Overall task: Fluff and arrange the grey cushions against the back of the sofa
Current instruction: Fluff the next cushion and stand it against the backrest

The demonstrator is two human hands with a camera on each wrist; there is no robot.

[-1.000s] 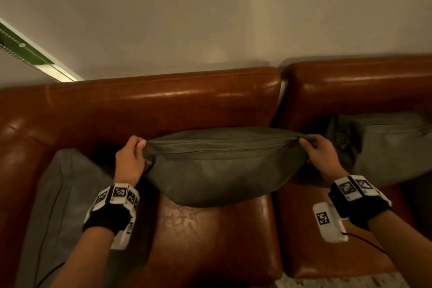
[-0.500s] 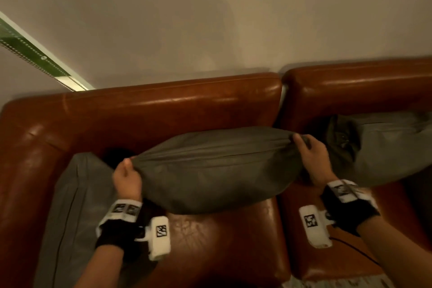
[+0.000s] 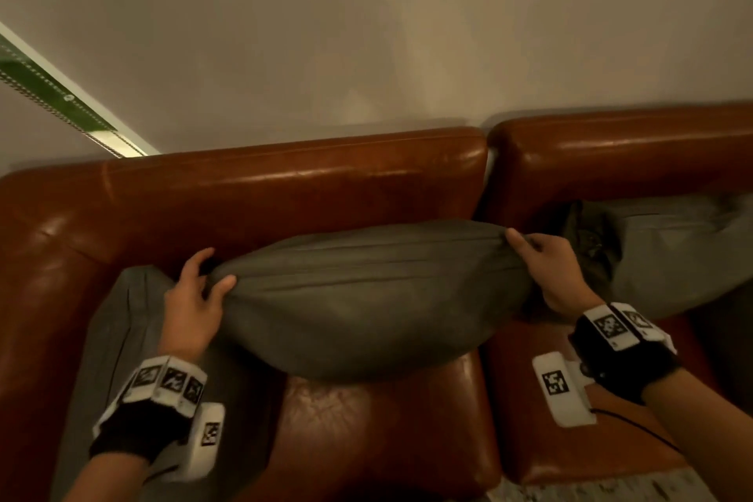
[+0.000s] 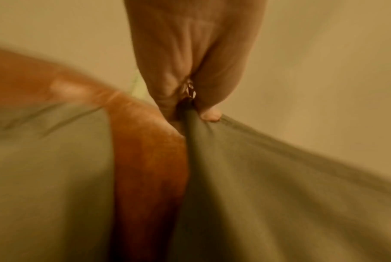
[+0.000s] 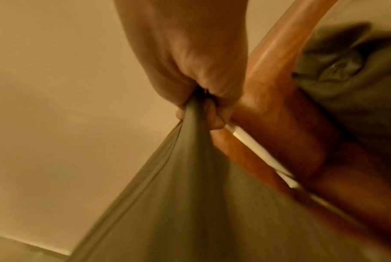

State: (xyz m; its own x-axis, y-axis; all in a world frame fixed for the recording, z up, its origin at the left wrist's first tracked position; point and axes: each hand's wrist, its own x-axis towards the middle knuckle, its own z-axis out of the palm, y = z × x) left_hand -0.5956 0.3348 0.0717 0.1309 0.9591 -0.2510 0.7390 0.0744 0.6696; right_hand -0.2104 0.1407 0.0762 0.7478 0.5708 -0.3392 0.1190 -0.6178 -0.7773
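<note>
A grey cushion hangs above the seat of the brown leather sofa, stretched between my two hands in front of the backrest. My left hand pinches its left corner. At the other end, my right hand grips the right corner, fabric bunched in the fist. A second grey cushion lies flat on the seat at the left, by the armrest. A third grey cushion leans against the backrest at the right.
The sofa has two seat sections with a gap between the backrests. A pale wall rises right behind it. A green strip with a white frame runs diagonally at the upper left. Pale floor shows at the front edge.
The held cushion has risen a little and bunched plumper between my hands. My left hand has turned so its thumb lies on top of the corner. The view has tilted slightly.
</note>
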